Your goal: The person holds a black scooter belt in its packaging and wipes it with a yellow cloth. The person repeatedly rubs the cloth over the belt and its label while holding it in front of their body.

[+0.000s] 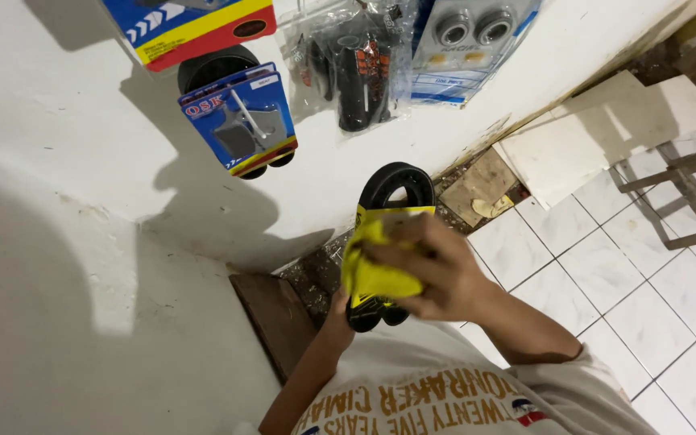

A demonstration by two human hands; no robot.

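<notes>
Close by the white wall [82, 161], the right hand [437, 274] presses a bunched yellow cloth [372, 270] against a black rubber belt [396, 187]; the left hand [338, 316] grips the belt from below.

Looks like a small motorcycle-parts shop: packaged brake pads [241, 125], bagged handlebar grips [356, 68] and carded bearings [469, 36] hung on a white wall [58, 145] above a white tiled floor [654, 306].

Bright indoor light, hard shadows on the white wall [58, 121] (upper corners stretched), hands slightly motion-blurred
</notes>
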